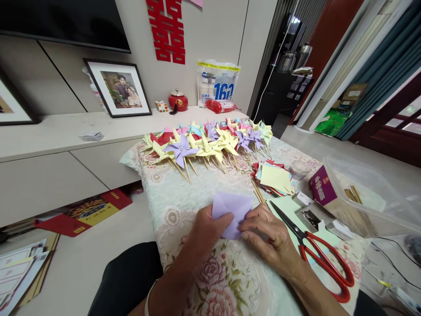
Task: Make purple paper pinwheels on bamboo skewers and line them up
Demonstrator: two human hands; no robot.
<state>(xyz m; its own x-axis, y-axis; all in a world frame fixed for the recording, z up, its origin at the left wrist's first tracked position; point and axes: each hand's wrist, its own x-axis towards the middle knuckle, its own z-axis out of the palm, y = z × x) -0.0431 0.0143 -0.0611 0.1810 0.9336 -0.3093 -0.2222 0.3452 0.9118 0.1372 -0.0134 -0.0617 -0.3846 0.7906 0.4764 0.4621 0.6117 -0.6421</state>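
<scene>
Paper, lilac [231, 213], sits pinched between 2 hands on the floral cloth [171, 193], just left of the red scissors [324, 259]: left hand [206, 230] clamps one edge, right hand [268, 237] presses a fold flat. Finished pinwheels [210, 142] lie beyond the scissors, stacked squares [275, 177] closer.

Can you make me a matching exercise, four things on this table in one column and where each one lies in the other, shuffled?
Things:
1. lilac paper
2. scissors
3. pinwheels
4. paper squares

Places:
A. row along the table's far edge
B. under both hands
C. stacked beside the clear bin
D. right of the right hand

Pairs: 1-B, 2-D, 3-A, 4-C
</scene>
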